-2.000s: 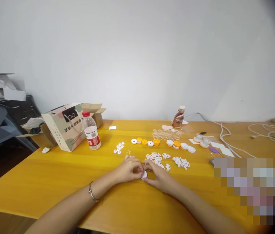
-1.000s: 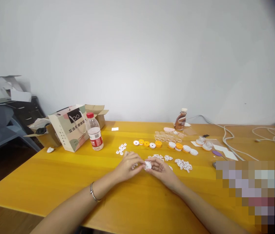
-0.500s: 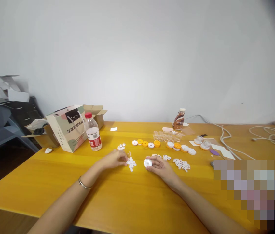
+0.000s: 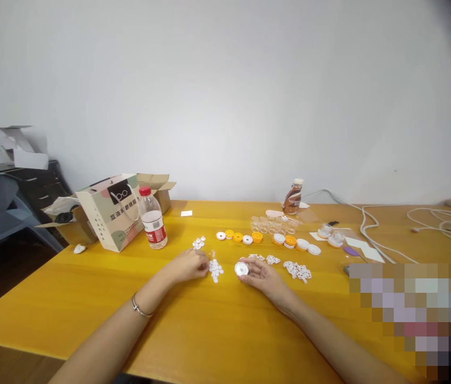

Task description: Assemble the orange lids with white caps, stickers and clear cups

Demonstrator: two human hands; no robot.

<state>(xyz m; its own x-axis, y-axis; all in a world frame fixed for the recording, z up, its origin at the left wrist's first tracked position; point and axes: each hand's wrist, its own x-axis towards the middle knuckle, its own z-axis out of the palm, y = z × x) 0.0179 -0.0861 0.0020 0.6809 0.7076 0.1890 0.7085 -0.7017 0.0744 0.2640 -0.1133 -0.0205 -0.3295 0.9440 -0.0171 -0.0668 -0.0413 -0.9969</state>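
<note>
My right hand (image 4: 263, 278) holds a round white disc-shaped part (image 4: 242, 269) between thumb and fingers, its face turned up toward me. My left hand (image 4: 191, 265) rests low over the table with its fingers curled, at the left edge of a pile of small white round pieces (image 4: 215, 270). What its fingertips hold, if anything, is hidden. Behind that hand lies a cluster of white pieces with stems (image 4: 198, 242). Beyond my right hand are white openwork pieces (image 4: 297, 270). A row of white and orange rings (image 4: 238, 237) runs behind both hands.
Clear plastic cups (image 4: 270, 224) stand behind the rings, with a brown drink bottle (image 4: 293, 196) farther back. On the left are a red-capped water bottle (image 4: 153, 221), a paper bag (image 4: 109, 213) and a cardboard box (image 4: 163, 192). White cables (image 4: 373, 224) lie at right, near a purple-handled tool (image 4: 352, 250).
My left hand's fingers have curled in slightly more beside the small white pieces. My right hand keeps the white disc in nearly the same spot.
</note>
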